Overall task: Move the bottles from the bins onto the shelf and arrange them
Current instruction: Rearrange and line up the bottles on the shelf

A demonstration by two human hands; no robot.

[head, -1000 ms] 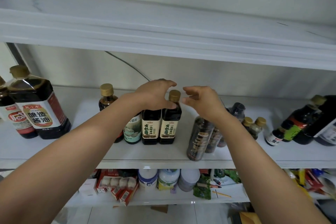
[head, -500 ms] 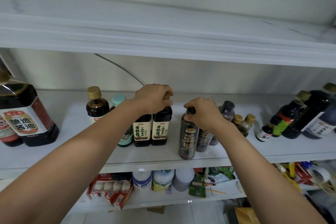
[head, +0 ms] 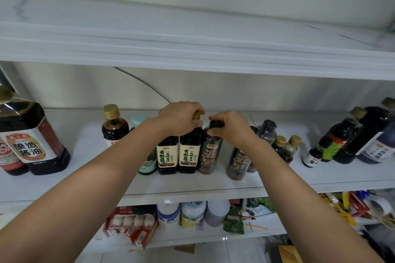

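Mid white shelf [head: 192, 187]: two glossy square-shouldered soy bottles [head: 189, 152], dark liquid, cream labels | your left hand [head: 181, 116] curls over their gold caps | your right hand [head: 229, 127] grips the round brown bottle [head: 210, 152] by its black cap, just beside them

On the big jug [head: 32, 141] at the left we read 酿造酱油 in bold dark characters on a cream label; the red banner above it is too small for us. Over to the middle now: the left tall bottle [head: 167, 153] shows 有机 with 一品鲜酱油 running down beside it, and the right tall bottle [head: 189, 153] carries the very same label. The brown bottle [head: 210, 151] next to them has gold print we cannot make out. The small bottle [head: 312, 158] far right bears one blurred character.
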